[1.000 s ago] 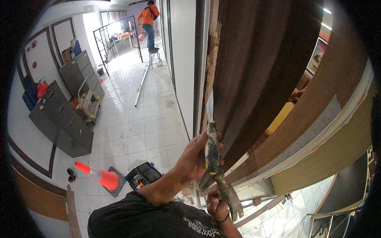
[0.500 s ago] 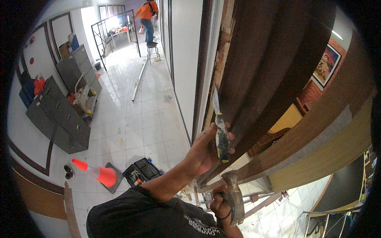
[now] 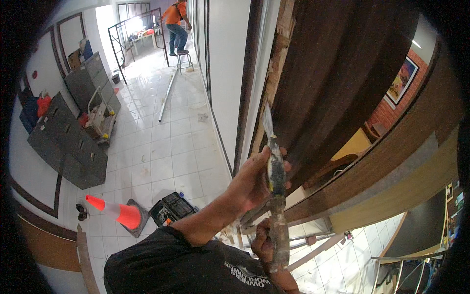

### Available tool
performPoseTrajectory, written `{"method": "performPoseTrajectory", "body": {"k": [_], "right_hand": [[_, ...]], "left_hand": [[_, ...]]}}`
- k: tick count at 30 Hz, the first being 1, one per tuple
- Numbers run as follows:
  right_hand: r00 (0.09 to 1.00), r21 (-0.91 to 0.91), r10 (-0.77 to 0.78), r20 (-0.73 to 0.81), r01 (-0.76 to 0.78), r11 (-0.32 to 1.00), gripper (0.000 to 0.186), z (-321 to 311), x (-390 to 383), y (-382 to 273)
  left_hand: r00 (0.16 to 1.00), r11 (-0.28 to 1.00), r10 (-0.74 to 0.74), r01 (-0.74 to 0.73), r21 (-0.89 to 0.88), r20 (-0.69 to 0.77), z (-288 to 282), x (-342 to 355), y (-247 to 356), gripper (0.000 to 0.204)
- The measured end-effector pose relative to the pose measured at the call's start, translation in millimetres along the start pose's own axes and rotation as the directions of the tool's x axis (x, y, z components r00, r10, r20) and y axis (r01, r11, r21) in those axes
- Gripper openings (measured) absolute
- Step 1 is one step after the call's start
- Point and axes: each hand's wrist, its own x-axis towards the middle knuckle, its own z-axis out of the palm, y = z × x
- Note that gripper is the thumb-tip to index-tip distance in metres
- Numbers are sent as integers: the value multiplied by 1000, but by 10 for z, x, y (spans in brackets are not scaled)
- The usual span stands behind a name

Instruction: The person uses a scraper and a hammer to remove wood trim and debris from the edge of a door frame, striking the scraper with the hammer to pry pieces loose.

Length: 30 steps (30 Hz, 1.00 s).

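Note:
My left hand [image 3: 252,181] is wrapped round the paint-stained handle of a chisel [image 3: 276,171]. The metal blade points up, its tip against rough pale wood [image 3: 277,68] along the edge of a dark brown panel [image 3: 333,73]. Below it, my right hand [image 3: 263,245] grips a hammer [image 3: 279,235], whose worn head is at the butt of the chisel handle, apparently touching it.
An orange cone [image 3: 128,218], open black toolbox [image 3: 170,210], grey cabinets [image 3: 63,142], a trolley [image 3: 101,122] and a long metal bar [image 3: 166,98] are on the tiled floor. Down the corridor, a person [image 3: 177,27] in orange stands on a stool beside a metal scaffold frame [image 3: 123,59].
Over the last second the chisel has come to sit higher against the wood. The hammer head has risen to the handle's butt. The person in orange has bent toward the wall.

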Motion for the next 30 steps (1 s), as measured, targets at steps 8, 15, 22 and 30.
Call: {"method": "performPoseTrajectory", "body": {"k": [8,15,22,30], "right_hand": [[994,-75,100,-37,-102,992,18,295,-41,539],[983,224,-111,-149,143,964,17,223,-121,674],[860,-119,-449,-242,433,894,25,137,5,536],[854,-138,-485,-188,466,874,27,-56,-28,410]], "left_hand": [[999,987,-41,42,-155,9,-92,51,-29,37],[995,995,-1,10,-102,95,-33,74,-90,37],[998,999,33,-33,-5,48,-1,95,-138,39],[999,998,50,-50,23,-1,56,131,-192,41]]}}
